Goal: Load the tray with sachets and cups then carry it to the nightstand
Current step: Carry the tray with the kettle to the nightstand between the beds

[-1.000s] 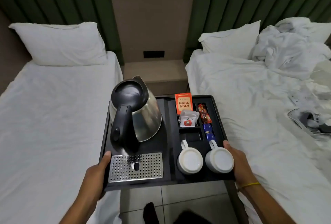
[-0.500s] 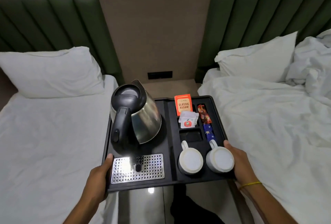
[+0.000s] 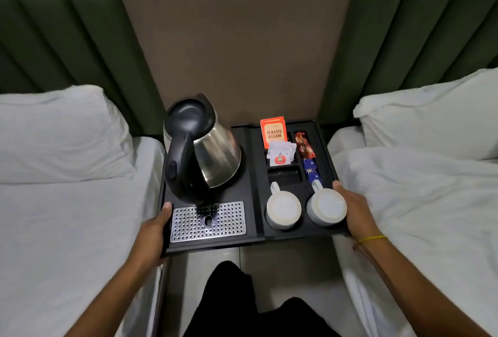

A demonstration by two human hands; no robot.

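1. The loading looks done and the carrying step is in hand: the person stands between two beds, holding the black tray [image 3: 250,164] out level towards the padded wall panel [image 3: 237,48].
2. The left hand [image 3: 153,231] grips the tray's near left corner, thumb laid over the rim beside the perforated drip grille [image 3: 208,222]; its fingers are curled out of sight beneath.
3. The right hand [image 3: 353,210] clasps the tray's right edge just beside the nearer of two upturned white cups [image 3: 326,208], thumb on top; I cannot tell how the fingers below are set.
4. On the tray, the steel kettle [image 3: 202,148] stands at the far left. The sachets [image 3: 280,155] sit in the far right compartments behind the cups, with an orange tea packet [image 3: 273,132] propped upright.
5. The nightstand itself is hidden under the tray, so I cannot say whether the tray already touches it; it may be just above it.
6. The next move, as I judge it, calls for lowering the tray evenly onto the surface, keeping both sides level so the tall kettle does not slide, then slipping both hands clear.
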